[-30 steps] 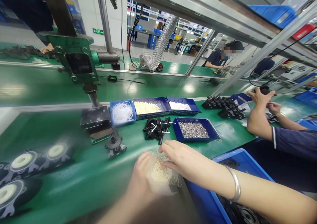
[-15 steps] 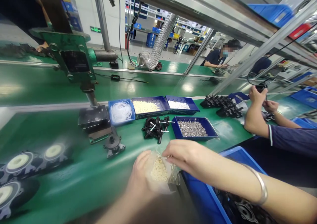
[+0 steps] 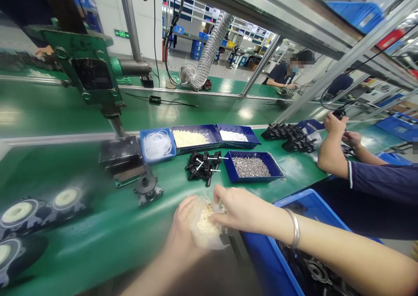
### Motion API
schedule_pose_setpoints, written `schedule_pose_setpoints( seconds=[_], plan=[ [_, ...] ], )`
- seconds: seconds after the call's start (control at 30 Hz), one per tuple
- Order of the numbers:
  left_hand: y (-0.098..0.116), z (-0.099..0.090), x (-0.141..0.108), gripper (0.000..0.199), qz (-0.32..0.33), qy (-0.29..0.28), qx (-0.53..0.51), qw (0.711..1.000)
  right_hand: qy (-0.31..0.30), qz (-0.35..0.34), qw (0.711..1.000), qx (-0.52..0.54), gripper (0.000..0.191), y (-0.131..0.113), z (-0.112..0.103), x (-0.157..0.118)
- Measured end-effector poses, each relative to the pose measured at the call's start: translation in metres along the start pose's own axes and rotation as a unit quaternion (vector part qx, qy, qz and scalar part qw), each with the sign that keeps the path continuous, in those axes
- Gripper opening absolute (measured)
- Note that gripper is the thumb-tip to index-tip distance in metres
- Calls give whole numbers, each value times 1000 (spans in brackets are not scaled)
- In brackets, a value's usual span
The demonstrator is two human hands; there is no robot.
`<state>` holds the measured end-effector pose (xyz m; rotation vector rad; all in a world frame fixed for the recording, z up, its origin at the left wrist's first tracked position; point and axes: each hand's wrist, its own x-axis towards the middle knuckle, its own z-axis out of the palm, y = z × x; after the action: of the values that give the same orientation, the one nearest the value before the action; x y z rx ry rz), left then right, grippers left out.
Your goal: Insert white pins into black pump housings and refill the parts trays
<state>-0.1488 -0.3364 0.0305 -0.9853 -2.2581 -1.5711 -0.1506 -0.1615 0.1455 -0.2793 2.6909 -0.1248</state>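
Note:
A clear plastic bag (image 3: 206, 240) full of small cream-coloured pieces (image 3: 205, 222) is held over the near edge of the green bench. My left hand (image 3: 183, 222) wraps round its left side. At the bag's mouth, my right hand (image 3: 240, 206) has its fingers bent over the plastic rim, with the thumb inside against the cream pieces. Some of its fingertips are hidden. Beyond the hands lies a cluster of black plastic parts with metal pins (image 3: 203, 166). To the left, a dark metal housing (image 3: 147, 188) sits beside the press base.
Blue trays hold white rings (image 3: 157, 144), cream pieces (image 3: 190, 138), white pieces (image 3: 233, 136) and metal pins (image 3: 251, 167). A green press (image 3: 86, 67) stands left, near dark round parts (image 3: 19, 215). A blue crate (image 3: 315, 200) is at right, near a co-worker's arm (image 3: 335, 152).
My right hand has shifted from pinching the bag's edge to reaching into its mouth, its thumb now on the cream pieces. My left hand still holds the bag. The view has shifted slightly.

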Motion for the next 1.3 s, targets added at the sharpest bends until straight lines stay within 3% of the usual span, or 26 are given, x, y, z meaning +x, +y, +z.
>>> schedule_pose_setpoints(
  seconds=[0.17,0.63,0.87,1.1,1.3],
  plan=[
    [-8,5,-11,76,-22,6,-13,1000,-15,6,998,67,9,5,-1,6],
    [-8,2,-9,66,-10,-8,-6,1000,-88,-49,983,155,20,15,-8,2],
    [-21,14,-23,87,-4,26,-2,1000,-30,15,997,64,11,4,-1,9],
    [-14,8,-17,81,-20,-10,-6,1000,-120,-50,985,114,13,10,-17,10],
    [-25,14,-27,87,-23,-16,-15,999,-188,-48,967,165,14,14,-29,12]
  ],
)
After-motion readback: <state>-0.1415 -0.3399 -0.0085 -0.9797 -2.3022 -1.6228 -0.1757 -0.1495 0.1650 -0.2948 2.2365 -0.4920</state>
